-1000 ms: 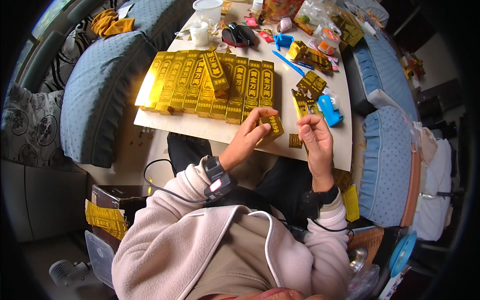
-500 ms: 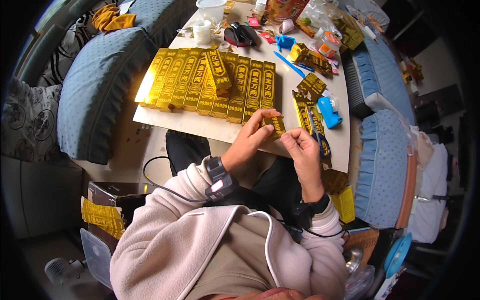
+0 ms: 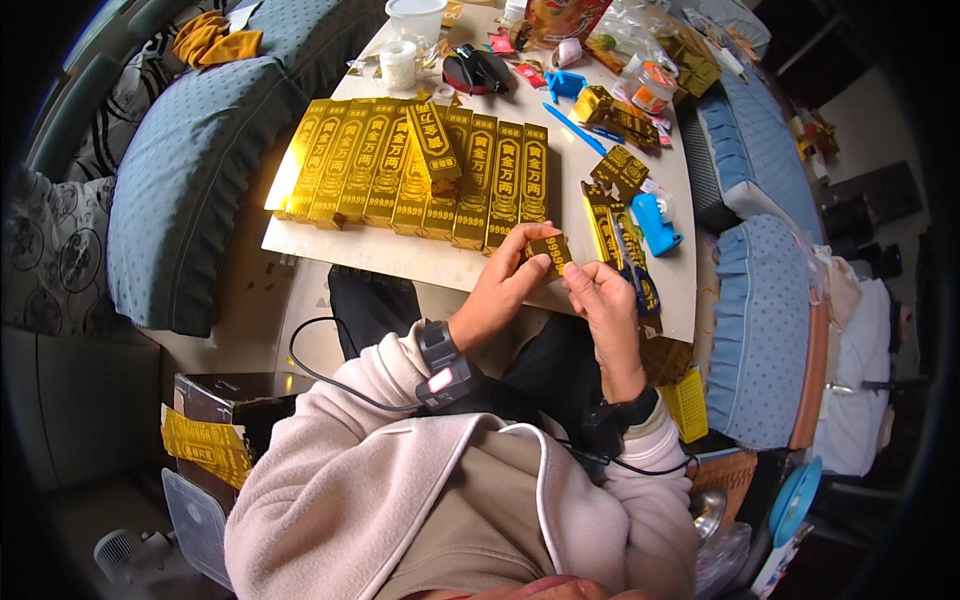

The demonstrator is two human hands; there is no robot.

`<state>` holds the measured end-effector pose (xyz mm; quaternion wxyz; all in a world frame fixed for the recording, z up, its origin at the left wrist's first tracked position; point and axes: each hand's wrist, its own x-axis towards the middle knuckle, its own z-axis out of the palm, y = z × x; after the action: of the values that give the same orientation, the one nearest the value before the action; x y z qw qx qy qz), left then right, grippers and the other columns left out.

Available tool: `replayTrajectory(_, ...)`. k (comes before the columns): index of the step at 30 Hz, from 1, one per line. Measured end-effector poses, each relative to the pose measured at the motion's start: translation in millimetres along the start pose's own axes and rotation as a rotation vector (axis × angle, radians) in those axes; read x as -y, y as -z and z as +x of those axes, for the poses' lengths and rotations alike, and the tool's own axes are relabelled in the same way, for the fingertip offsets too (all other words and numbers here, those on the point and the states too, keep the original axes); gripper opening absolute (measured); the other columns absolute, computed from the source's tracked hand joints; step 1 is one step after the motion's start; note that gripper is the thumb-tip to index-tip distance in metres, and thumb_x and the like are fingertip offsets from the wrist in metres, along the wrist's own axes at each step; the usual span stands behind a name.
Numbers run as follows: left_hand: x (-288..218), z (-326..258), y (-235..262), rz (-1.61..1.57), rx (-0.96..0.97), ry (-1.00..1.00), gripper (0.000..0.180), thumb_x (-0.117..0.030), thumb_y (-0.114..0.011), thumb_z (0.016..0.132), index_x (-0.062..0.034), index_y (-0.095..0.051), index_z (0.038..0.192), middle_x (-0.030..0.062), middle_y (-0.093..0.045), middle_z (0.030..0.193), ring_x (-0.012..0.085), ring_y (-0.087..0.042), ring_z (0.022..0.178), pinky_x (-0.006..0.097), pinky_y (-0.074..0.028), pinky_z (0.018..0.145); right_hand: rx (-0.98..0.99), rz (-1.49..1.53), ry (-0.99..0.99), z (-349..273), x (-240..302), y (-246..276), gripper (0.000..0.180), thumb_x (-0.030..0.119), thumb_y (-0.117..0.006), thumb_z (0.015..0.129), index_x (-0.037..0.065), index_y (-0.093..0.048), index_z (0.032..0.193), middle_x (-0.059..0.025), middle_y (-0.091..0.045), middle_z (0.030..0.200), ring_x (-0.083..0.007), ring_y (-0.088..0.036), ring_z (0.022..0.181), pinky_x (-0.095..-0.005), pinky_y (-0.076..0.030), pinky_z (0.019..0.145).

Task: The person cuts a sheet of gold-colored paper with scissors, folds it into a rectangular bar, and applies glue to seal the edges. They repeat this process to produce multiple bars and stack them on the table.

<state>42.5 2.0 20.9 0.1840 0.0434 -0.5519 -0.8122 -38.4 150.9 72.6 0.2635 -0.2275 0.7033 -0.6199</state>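
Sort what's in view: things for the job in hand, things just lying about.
Job in hand, it seems:
gold box, held in the left hand, right hand pinching at its corner
row of matching gold boxes
perhaps blue tape dispenser

Apparently lying about:
mustard cloth
translucent tub

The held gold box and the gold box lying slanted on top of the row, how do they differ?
The held gold box is in the left hand, with the right hand at its edge; the slanted gold box lies untouched on the row of boxes. Only a short part of the held gold box shows; the slanted gold box shows a long printed face. Both are gold with printed markings.
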Motion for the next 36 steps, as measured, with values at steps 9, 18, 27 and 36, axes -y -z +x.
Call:
replayTrajectory(9, -4.1, -3.7, -0.1, 0.090, -0.023, -0.026, 0.034, -0.012, -0.055, 0.103, -0.0023, -0.052, 0.135, 0.0036, -0.055, 0.121, 0.0101, -0.051, 0.102, 0.025, -0.044, 0.090, 0.059, -0.074, -0.149, 3.9, 11.7, 2.6, 0.038, 0.038, -0.067, 0.102, 0.004, -0.062, 0.085, 0.0026, -0.055, 0.061, -0.0025, -0.046, 0.053, -0.0185, -0.031, 0.049)
replayTrajectory(18, -4.4, -2.8, -2.7, 0.050, -0.059, -0.038, 0.032, -0.013, -0.055, 0.103, -0.0020, -0.052, 0.133, 0.0027, -0.056, 0.112, 0.0095, -0.050, 0.096, 0.025, -0.044, 0.086, 0.104, 0.071, -0.187, -0.1, 5.4, 7.5, 0.022, 0.026, -0.069, 0.102, 0.005, -0.065, 0.099, 0.0015, -0.059, 0.065, -0.0013, -0.044, 0.051, -0.0156, -0.031, 0.048)
replayTrajectory(27, -4.5, -4.1, -1.3, 0.069, -0.033, 0.009, 0.035, -0.016, -0.051, 0.105, -0.0061, -0.050, 0.138, 0.0009, -0.056, 0.120, 0.0078, -0.049, 0.098, 0.023, -0.042, 0.086, 0.035, 0.073, -0.235, 1.2, 2.6, 6.4, 0.025, 0.028, -0.075, 0.098, 0.005, -0.069, 0.095, 0.0022, -0.059, 0.061, -0.0013, -0.045, 0.047, -0.0156, -0.030, 0.046)
replayTrajectory(36, -5.5, -5.3, -5.3, 0.101, -0.079, -0.020, 0.033, -0.015, -0.053, 0.105, -0.0029, -0.051, 0.136, 0.0016, -0.054, 0.109, 0.0083, -0.048, 0.093, 0.024, -0.043, 0.083, 0.015, 0.132, -0.258, 2.3, -8.8, 6.2, 0.030, 0.035, -0.077, 0.095, 0.006, -0.068, 0.091, 0.0039, -0.055, 0.058, -0.0015, -0.042, 0.046, -0.0167, -0.029, 0.045)
